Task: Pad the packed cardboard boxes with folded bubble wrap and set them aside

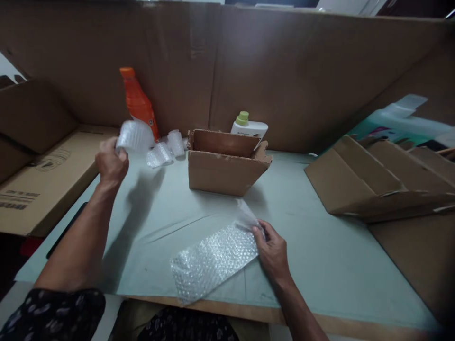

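My left hand (111, 160) is raised at the left, closed around a roll of bubble wrap (135, 136) held above the table. Near the table's front lies a flat strip of bubble wrap (216, 258). My right hand (272, 248) pinches the strip's right end, where one corner folds upward. Behind the left hand, smaller rolled pieces of bubble wrap (164, 152) rest on the table. An open cardboard box (220, 170) stands in the middle, its inside mostly hidden by the front wall.
An orange bottle (138, 102) leans at the back left. Behind the box shows a white bottle with a green cap (250, 127). Cardboard compartments (369, 175) with a large teal-tinted bottle (394, 121) stand right. A flat carton (46, 175) lies left; a tall cardboard wall (284, 71) closes the back.
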Action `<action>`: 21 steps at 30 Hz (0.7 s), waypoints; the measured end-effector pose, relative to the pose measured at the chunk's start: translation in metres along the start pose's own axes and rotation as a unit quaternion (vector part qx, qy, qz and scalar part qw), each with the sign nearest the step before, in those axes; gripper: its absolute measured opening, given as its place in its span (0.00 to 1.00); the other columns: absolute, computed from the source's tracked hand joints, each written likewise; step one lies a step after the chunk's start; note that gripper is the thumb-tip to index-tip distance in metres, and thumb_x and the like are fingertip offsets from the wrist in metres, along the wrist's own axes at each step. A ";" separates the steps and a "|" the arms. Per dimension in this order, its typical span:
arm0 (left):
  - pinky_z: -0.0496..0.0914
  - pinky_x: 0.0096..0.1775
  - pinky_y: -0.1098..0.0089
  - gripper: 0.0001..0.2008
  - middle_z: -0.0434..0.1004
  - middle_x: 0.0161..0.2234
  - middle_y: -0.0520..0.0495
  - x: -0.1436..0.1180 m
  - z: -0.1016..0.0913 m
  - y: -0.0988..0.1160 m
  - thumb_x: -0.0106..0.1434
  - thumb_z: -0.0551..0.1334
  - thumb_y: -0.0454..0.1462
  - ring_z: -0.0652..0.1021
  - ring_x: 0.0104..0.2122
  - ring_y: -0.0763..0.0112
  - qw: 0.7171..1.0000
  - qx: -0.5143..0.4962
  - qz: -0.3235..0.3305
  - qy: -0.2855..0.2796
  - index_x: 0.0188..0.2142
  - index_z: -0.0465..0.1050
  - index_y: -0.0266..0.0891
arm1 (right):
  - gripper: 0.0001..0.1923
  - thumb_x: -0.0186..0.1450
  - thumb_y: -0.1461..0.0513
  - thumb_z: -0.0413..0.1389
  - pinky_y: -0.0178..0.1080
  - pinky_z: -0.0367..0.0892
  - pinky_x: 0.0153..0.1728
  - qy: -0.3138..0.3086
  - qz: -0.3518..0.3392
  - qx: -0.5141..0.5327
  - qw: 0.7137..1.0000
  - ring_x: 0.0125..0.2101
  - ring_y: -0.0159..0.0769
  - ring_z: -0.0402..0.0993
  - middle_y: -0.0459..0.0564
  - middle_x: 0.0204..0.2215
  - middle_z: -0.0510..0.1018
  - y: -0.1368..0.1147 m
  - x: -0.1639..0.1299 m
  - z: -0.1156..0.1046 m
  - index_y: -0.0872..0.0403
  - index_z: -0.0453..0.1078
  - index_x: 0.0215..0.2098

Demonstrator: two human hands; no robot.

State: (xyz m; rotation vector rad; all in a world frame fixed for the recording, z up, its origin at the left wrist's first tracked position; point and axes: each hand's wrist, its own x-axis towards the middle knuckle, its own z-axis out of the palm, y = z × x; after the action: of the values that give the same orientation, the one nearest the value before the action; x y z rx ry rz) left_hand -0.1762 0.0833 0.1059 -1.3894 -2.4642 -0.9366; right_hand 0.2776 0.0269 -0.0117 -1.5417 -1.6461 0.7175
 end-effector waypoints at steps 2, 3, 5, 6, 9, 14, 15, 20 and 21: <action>0.58 0.58 0.46 0.33 0.54 0.69 0.39 -0.001 -0.004 0.013 0.68 0.54 0.39 0.60 0.66 0.47 0.999 -0.003 0.034 0.014 0.70 0.48 0.33 | 0.23 0.66 0.49 0.54 0.43 0.75 0.41 0.010 0.037 0.037 0.999 0.39 0.43 0.80 0.56 0.43 0.83 0.002 0.000 -0.002 0.56 0.71 0.52; 0.57 0.60 0.45 0.35 0.49 0.70 0.40 -0.015 -0.004 0.020 0.69 0.54 0.40 0.56 0.67 0.45 0.997 -0.003 0.074 0.008 0.71 0.43 0.34 | 0.28 0.64 0.48 0.56 0.44 0.75 0.41 0.015 0.042 0.032 0.998 0.41 0.44 0.79 0.58 0.46 0.81 0.003 -0.001 -0.003 0.56 0.68 0.56; 0.60 0.59 0.46 0.34 0.55 0.68 0.37 -0.062 -0.001 0.033 0.69 0.52 0.40 0.61 0.65 0.45 0.982 0.002 0.181 -0.061 0.70 0.46 0.31 | 0.39 0.60 0.47 0.61 0.47 0.74 0.42 0.017 0.025 -0.023 0.999 0.42 0.46 0.78 0.62 0.53 0.77 0.006 -0.004 -0.007 0.56 0.60 0.64; 0.65 0.56 0.48 0.31 0.67 0.61 0.34 -0.093 0.002 0.038 0.66 0.54 0.40 0.70 0.59 0.47 0.970 -0.001 0.218 -0.105 0.66 0.55 0.29 | 0.45 0.58 0.47 0.63 0.49 0.74 0.43 0.015 0.009 -0.061 0.998 0.42 0.47 0.77 0.63 0.56 0.75 0.007 -0.005 -0.009 0.56 0.56 0.67; 0.71 0.45 0.55 0.23 0.77 0.47 0.38 -0.188 0.011 0.044 0.64 0.59 0.42 0.77 0.43 0.54 0.902 0.011 0.295 -0.316 0.57 0.69 0.36 | 0.48 0.57 0.49 0.63 0.52 0.71 0.44 -0.001 -0.031 -0.136 0.990 0.39 0.47 0.76 0.62 0.53 0.76 0.007 -0.006 -0.015 0.55 0.53 0.70; 0.70 0.46 0.56 0.27 0.80 0.39 0.41 -0.284 0.016 0.042 0.63 0.53 0.30 0.79 0.39 0.57 0.871 -0.036 0.323 -0.369 0.62 0.61 0.35 | 0.25 0.64 0.52 0.51 0.42 0.68 0.33 0.019 0.004 -0.113 0.993 0.27 0.41 0.72 0.50 0.29 0.77 0.002 0.009 -0.014 0.58 0.70 0.54; 0.70 0.44 0.58 0.30 0.80 0.38 0.42 -0.294 0.014 0.041 0.62 0.52 0.28 0.79 0.37 0.58 0.867 -0.059 0.321 -0.377 0.64 0.58 0.34 | 0.23 0.65 0.51 0.49 0.41 0.67 0.29 0.017 0.009 -0.100 0.995 0.26 0.40 0.71 0.49 0.25 0.75 0.002 0.014 -0.012 0.58 0.72 0.49; 0.65 0.33 0.67 0.32 0.79 0.30 0.50 -0.309 -0.004 0.045 0.61 0.53 0.31 0.77 0.29 0.65 0.846 -0.151 0.199 -0.472 0.65 0.58 0.37 | 0.28 0.62 0.50 0.54 0.44 0.71 0.34 0.019 0.004 -0.096 0.995 0.30 0.42 0.74 0.53 0.33 0.79 0.002 0.030 -0.018 0.59 0.69 0.54; 0.63 0.32 0.68 0.30 0.77 0.28 0.51 -0.308 -0.006 0.047 0.60 0.53 0.31 0.76 0.28 0.66 0.842 -0.159 0.171 -0.486 0.63 0.62 0.38 | 0.32 0.62 0.50 0.55 0.47 0.71 0.39 0.025 -0.012 -0.104 0.994 0.34 0.44 0.76 0.56 0.40 0.80 0.002 0.026 -0.026 0.59 0.66 0.59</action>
State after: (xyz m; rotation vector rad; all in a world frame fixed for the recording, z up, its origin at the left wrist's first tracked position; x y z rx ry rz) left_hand 0.0322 -0.1233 0.0011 -2.8793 -2.4934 -0.6419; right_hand 0.3002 0.0500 0.0045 -1.6668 -1.7446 0.5028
